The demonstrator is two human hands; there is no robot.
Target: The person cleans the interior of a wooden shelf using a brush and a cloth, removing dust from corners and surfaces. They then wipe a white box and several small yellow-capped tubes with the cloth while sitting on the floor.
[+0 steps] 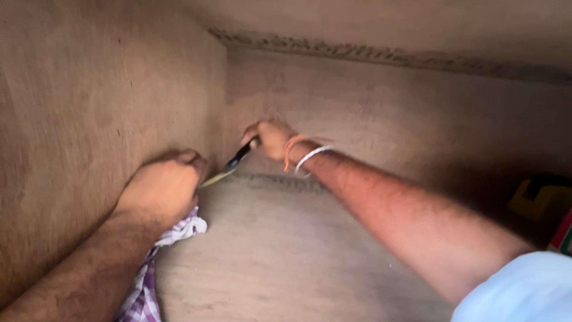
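Note:
I look into a plywood cabinet box. My right hand (271, 138) reaches to the back corner and is closed on the dark handle of a putty knife (229, 167), whose pale blade points down toward the left wall's bottom joint. An orange thread and a white bangle sit on that wrist. My left hand (164, 188) is a fist against the left wall, clutching a purple and white checked cloth (146, 277) that hangs below it. The blade tip lies right next to my left fist.
The left plywood wall (89, 119), the back panel (387, 113) and the bottom panel (280, 250) enclose the space. A yellow and black tool (539, 197) lies at the right edge, partly hidden. A rough glue line runs along the top joint.

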